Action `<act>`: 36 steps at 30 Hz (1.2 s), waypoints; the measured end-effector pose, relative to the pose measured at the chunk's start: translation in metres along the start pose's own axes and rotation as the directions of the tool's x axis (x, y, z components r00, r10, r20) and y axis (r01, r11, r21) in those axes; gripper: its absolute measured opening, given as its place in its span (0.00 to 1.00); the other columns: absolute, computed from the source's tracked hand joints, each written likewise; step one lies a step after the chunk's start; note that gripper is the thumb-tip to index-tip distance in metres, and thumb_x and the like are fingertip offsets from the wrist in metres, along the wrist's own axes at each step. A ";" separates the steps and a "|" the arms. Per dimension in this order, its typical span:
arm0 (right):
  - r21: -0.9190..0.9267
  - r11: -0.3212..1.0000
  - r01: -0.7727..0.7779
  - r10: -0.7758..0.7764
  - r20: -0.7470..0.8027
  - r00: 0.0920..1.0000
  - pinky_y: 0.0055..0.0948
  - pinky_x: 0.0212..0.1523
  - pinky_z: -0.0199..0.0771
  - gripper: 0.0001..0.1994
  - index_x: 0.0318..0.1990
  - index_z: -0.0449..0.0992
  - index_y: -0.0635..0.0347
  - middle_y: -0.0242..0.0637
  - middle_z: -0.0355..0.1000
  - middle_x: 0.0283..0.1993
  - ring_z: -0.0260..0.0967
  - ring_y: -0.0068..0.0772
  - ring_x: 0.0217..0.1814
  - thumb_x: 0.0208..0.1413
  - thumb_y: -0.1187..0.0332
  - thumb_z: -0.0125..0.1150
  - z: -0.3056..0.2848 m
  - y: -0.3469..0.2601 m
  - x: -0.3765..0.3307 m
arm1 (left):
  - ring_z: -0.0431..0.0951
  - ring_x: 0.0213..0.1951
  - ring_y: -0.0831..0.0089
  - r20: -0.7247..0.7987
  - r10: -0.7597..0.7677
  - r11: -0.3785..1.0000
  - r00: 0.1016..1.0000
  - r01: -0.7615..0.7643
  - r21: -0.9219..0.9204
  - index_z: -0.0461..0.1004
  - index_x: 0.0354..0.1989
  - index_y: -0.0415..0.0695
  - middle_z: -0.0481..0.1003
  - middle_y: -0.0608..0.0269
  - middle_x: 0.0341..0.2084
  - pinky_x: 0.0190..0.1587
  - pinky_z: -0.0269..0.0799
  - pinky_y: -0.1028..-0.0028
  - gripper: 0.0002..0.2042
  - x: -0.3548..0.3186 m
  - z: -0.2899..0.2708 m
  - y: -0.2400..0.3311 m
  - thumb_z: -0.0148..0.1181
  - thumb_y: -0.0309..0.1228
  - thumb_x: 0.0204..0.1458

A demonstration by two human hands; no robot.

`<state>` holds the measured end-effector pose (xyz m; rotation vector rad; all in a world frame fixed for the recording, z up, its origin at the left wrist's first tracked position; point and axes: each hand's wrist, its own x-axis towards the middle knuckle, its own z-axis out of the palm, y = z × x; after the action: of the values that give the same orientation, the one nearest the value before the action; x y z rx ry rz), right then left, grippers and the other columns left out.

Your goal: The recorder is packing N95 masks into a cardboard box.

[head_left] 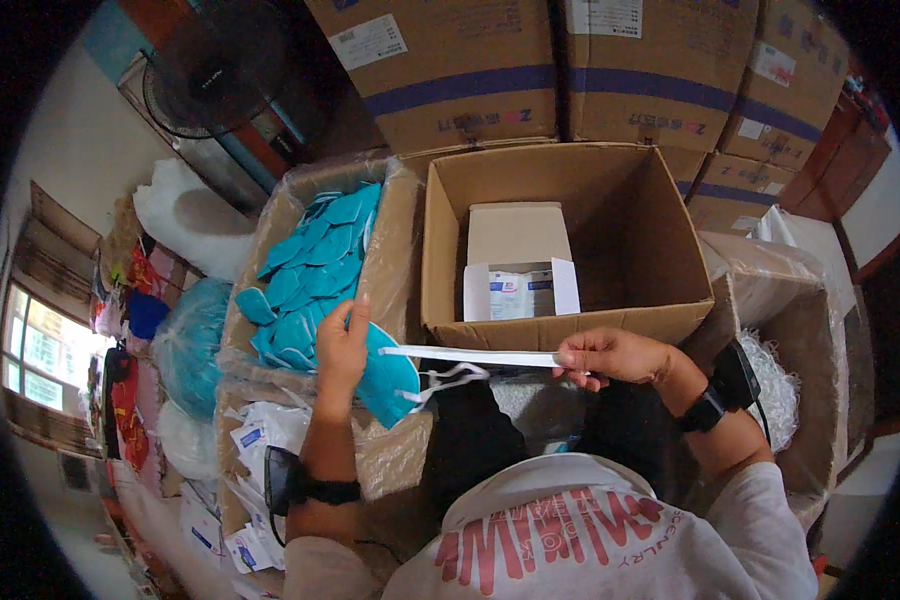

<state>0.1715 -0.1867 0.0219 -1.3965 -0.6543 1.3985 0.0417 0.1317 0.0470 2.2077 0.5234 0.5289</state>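
Observation:
My left hand (342, 350) grips a teal cup-shaped face mask (390, 380) by its left side. From the mask's right edge a flat white strap (480, 355) runs straight across to my right hand (610, 357). The right fingers are pinched on the strap's far end, so it looks stretched taut. A second white strap (455, 379) hangs in a loose curl from the mask's lower corner. Just beyond my left hand, a heap of similar teal masks (320, 245) fills a plastic-lined carton (395, 225). The palm side of my right hand is hidden.
Ahead stands an open cardboard box (570, 325) with a small white carton (516, 230) inside. At right, another box (820, 380) holds white straps (770, 390). White packets (255, 545) lie at lower left. Stacked cartons (470, 75) and a fan (205, 75) stand behind.

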 end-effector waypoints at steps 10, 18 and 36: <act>-0.360 0.875 0.323 -0.379 -0.095 0.921 0.25 0.31 0.64 0.13 0.35 0.69 0.63 0.31 0.67 0.27 0.61 0.20 0.29 0.57 0.60 0.47 0.035 0.014 0.037 | 0.74 0.38 0.59 0.991 -0.013 0.998 0.136 -0.065 0.022 0.74 0.39 0.49 0.74 0.56 0.34 0.41 0.68 0.67 0.18 -0.099 0.042 0.032 0.56 0.47 0.44; -0.508 0.851 0.130 -0.130 0.036 0.991 0.36 0.33 0.67 0.14 0.39 0.71 0.62 0.49 0.70 0.31 0.68 0.47 0.29 0.56 0.60 0.47 0.086 0.026 0.029 | 0.74 0.31 0.55 0.682 0.118 0.993 0.722 -0.096 -0.070 0.72 0.44 0.52 0.74 0.53 0.27 0.32 0.69 0.67 0.16 -0.114 0.062 0.017 0.45 0.44 0.53; -0.577 0.817 0.017 0.365 0.539 0.759 0.38 0.37 0.62 0.18 0.40 0.62 0.63 0.50 0.66 0.34 0.64 0.47 0.35 0.61 0.56 0.31 0.053 -0.015 -0.055 | 0.72 0.34 0.58 0.876 0.466 0.876 0.126 0.074 -0.477 0.67 0.37 0.39 0.72 0.49 0.30 0.38 0.65 0.66 0.14 -0.154 0.087 0.027 0.42 0.39 0.57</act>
<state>0.1156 -0.2171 0.0670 -1.4315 -1.5048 1.9717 -0.0345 -0.0174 -0.0155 1.6606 -0.6301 -0.7416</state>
